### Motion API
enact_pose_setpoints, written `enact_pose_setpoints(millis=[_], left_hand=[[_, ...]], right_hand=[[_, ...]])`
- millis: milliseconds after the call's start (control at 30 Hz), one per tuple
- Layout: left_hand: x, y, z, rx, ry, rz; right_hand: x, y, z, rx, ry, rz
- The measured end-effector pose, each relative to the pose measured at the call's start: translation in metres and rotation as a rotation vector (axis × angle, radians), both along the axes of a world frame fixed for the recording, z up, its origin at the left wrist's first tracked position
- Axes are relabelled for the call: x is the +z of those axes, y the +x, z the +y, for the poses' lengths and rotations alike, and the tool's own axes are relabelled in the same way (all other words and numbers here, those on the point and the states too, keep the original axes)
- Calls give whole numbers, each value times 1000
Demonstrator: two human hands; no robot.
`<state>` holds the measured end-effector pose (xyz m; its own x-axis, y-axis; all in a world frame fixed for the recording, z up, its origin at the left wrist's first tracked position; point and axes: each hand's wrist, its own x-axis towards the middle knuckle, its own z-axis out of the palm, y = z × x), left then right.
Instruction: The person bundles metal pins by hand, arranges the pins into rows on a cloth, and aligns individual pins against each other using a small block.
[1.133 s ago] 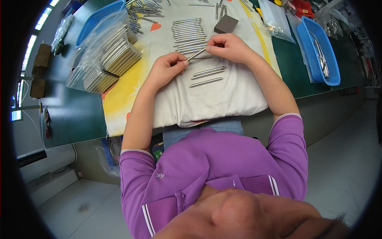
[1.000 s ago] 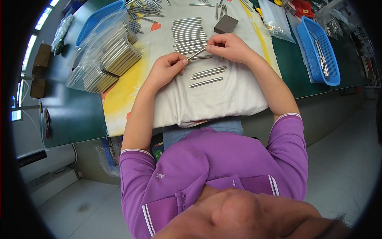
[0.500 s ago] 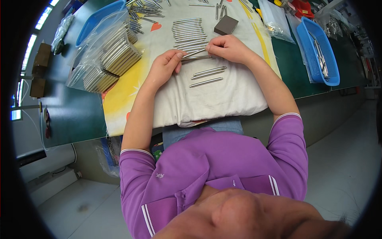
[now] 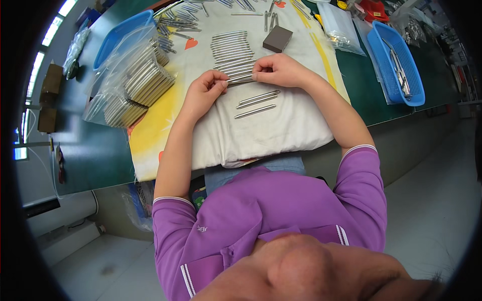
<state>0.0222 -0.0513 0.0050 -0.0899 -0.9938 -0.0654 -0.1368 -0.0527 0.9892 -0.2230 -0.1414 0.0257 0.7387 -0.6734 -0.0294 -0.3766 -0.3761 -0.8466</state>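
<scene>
A row of slim silver metal rods (image 4: 231, 51) lies side by side on a pale cloth (image 4: 286, 128). At its near end, my left hand (image 4: 206, 94) pinches the left tip of a metal rod (image 4: 241, 81). My right hand (image 4: 282, 71) has its thumb and fingers closed at that rod's right end, partly hiding it. The held rod lies roughly parallel to the others. Closer to me, three loose rods (image 4: 256, 104) rest on the cloth. Beyond my right hand sits a dark grey-brown rectangular block (image 4: 277, 39).
At left, a clear bag (image 4: 108, 95) of stacked rods stands before a blue basket (image 4: 120, 36). A loose rod pile (image 4: 175, 25) spreads at the far left. Right, another blue basket (image 4: 417, 83) holds metal tools, beside a clear bag (image 4: 341, 30). The green table's edge (image 4: 100, 184) is near me.
The rod between my hands was slanted over the row's near end; now it lies in line with the row. The view has shifted slightly.
</scene>
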Motion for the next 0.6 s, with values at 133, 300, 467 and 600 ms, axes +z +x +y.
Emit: enact_pose_setpoints(millis=[133, 300, 467, 600], left_hand=[[6, -5, 1, 5, -51, -166], [4, -4, 2, 16, -61, -217], [4, -5, 2, 32, -89, -281], [7, -5, 2, 48, -133, -357]], right_hand=[[1, -1, 0, -1, 2, 13], [2, 1, 1, -5, -14, 42], [0, 1, 1, -14, -24, 36], [2, 2, 3, -53, -61, 21]])
